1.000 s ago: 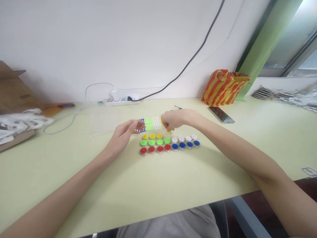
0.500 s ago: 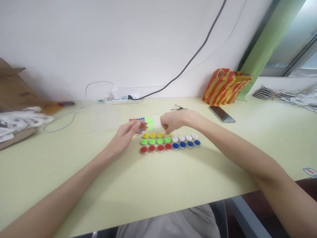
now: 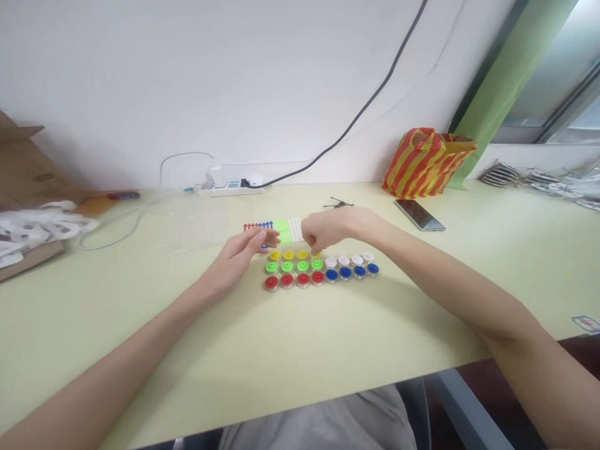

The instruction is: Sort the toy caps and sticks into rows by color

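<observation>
My left hand (image 3: 248,245) reaches in from the left with its fingers stretched out, beside a row of thin coloured plastic pieces. The row runs from red pieces (image 3: 250,227) and blue pieces (image 3: 266,224) to green pieces (image 3: 282,231) and white pieces (image 3: 295,230). At the white end, my right hand (image 3: 327,227) is closed with curled fingers; whatever it grips is hidden. A bit of yellow shows behind it. Nearer me stand rows of small round clear-sided pieces with yellow tops (image 3: 288,255), green tops (image 3: 287,267), red tops (image 3: 287,280), white tops (image 3: 344,260) and blue tops (image 3: 345,272).
A phone (image 3: 419,214) and a red-and-yellow striped bag (image 3: 426,164) are at the back right. Behind my right hand lies a small dark object (image 3: 338,203). A power strip (image 3: 232,189) sits by the wall. White strips (image 3: 37,228) and a cardboard box (image 3: 32,159) are on the left.
</observation>
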A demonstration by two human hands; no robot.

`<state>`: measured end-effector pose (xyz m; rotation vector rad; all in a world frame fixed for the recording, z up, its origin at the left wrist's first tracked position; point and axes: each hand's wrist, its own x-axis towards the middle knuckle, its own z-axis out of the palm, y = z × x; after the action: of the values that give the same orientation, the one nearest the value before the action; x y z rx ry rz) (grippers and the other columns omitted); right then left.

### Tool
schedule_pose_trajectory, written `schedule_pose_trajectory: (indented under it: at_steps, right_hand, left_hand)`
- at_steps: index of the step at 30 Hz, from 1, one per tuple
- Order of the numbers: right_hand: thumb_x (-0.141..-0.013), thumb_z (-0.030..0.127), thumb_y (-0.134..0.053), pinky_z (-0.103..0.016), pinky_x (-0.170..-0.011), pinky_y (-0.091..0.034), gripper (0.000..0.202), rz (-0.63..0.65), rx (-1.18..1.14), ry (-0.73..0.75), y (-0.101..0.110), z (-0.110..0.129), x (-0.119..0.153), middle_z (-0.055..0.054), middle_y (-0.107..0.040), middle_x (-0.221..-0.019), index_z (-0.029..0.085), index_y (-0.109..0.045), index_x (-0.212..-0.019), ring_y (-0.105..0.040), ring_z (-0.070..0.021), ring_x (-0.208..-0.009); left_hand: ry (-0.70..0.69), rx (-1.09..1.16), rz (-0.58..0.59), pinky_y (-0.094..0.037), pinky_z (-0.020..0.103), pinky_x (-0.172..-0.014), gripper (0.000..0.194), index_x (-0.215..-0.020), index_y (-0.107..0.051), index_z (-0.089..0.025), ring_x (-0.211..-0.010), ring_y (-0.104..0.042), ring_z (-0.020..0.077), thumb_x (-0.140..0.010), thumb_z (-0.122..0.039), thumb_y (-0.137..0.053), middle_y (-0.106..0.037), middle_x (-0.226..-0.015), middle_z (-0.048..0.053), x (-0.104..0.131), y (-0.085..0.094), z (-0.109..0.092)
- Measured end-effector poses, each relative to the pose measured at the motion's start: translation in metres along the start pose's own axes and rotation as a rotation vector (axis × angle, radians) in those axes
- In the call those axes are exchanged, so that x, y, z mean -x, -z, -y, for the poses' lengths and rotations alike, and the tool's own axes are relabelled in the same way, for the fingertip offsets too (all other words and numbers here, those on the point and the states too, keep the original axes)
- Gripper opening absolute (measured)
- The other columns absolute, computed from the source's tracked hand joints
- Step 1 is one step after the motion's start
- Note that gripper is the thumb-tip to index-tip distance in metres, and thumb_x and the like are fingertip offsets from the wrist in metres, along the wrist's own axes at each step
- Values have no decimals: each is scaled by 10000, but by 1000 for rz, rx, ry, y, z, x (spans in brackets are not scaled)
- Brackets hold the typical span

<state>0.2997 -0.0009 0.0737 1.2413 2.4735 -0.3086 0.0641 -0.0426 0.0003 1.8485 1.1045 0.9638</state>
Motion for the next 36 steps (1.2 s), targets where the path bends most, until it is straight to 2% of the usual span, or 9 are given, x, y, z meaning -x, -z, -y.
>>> schedule_pose_trajectory:
  at_steps: [7, 13, 19, 23, 25, 27, 30, 33, 36]
  right_hand:
    - [-823, 383, -753, -307, -600, -389, 210, -15, -6, 20, 0, 0, -1, -60, -738, -885, 180, -713, -859, -633, -180, -693]
    - [-875, 403, -733, -291, -634, -408, 248, -56, -52, -19, 7, -8, 8, -72, -759, -931, 197, -738, -1013, -654, -175, -721]
    - [-880, 325, -731, -282, -658, -425, 350, -173, -37, -176, 18, -43, 19, -96, -737, -1187, 239, -702, -1218, -687, -196, -845]
    - [-806, 201, -761, -276, -645, -426, 468, -76, -5, -295, 17, -73, 10, -105, -727, -1214, 226, -683, -1266, -679, -200, -853]
    - [-778, 175, -771, -269, -647, -428, 462, -12, -22, -291, 12, -88, 1, -108, -734, -1180, 203, -699, -1233, -675, -193, -847]
    - [-775, 202, -781, -261, -655, -424, 373, 21, -51, -251, 7, -100, -8, -107, -740, -1141, 181, -726, -1143, -671, -188, -854]
    - [-787, 240, -770, -258, -648, -407, 234, 9, -85, -189, 1, -111, -16, -106, -747, -1095, 159, -736, -1004, -657, -179, -842]
    - [-777, 228, -759, -266, -629, -394, 157, -46, -136, -143, 1, -110, -14, -92, -749, -1042, 155, -725, -912, -632, -165, -796]
    - [-809, 253, -735, -261, -612, -392, 117, -168, -275, 9, 6, -94, -7, -64, -739, -940, 159, -710, -874, -596, -141, -738]
  left_hand:
    - [-3, 9, 30, -540, 402, -1034, 540, -1225, -726, -205, -1201, -658, 293, -1016, -633, -473, -700, -1336, 119, 0, 0, 1]
    - [13, 1, 27, -552, 395, -1016, 558, -1211, -733, -211, -1190, -667, 299, -990, -666, -496, -704, -1336, 118, 1, 0, 0]
    - [24, 1, 11, -558, 411, -995, 548, -1206, -730, -217, -1137, -687, 297, -991, -662, -492, -722, -1271, 116, 0, 1, 3]
    - [15, -4, 19, -561, 417, -988, 546, -1203, -727, -219, -1140, -682, 306, -994, -660, -480, -726, -1244, 121, -1, 3, 7]
    - [12, -5, 17, -567, 399, -973, 541, -1209, -728, -226, -1150, -680, 304, -993, -659, -485, -728, -1250, 117, -1, 3, 8]
    - [8, -7, 8, -573, 380, -952, 546, -1217, -728, -224, -1156, -680, 301, -991, -660, -490, -728, -1259, 117, -1, 3, 7]
    - [4, -14, -4, -571, 363, -943, 553, -1224, -727, -218, -1169, -672, 299, -989, -661, -494, -725, -1269, 120, -1, 3, 6]
    - [0, -16, -1, -562, 374, -958, 544, -1234, -718, -218, -1181, -660, 297, -999, -649, -485, -720, -1268, 120, -1, 3, 7]
    - [-5, -25, 3, -553, 396, -969, 520, -1227, -709, -215, -1176, -654, 293, -1008, -629, -483, -715, -1247, 120, -1, 3, 8]
